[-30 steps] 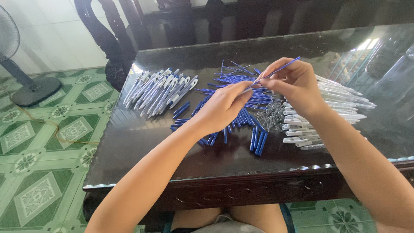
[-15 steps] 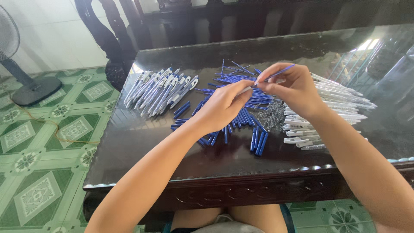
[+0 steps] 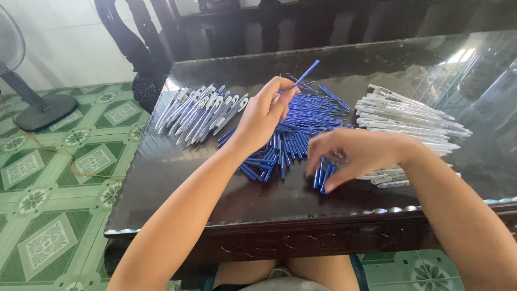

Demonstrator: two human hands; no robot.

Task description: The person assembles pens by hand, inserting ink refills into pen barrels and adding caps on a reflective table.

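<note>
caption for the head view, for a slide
Left hand holds up a blue refill while the right hand reaches into blue parts on a dark table.

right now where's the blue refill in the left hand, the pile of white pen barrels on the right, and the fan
blue refill (image 3: 308, 71), head view, on the free upper end above the fingers
pile of white pen barrels (image 3: 409, 116), head view, on the middle of the heap
fan (image 3: 40, 110), head view, on its round base on the floor
</note>
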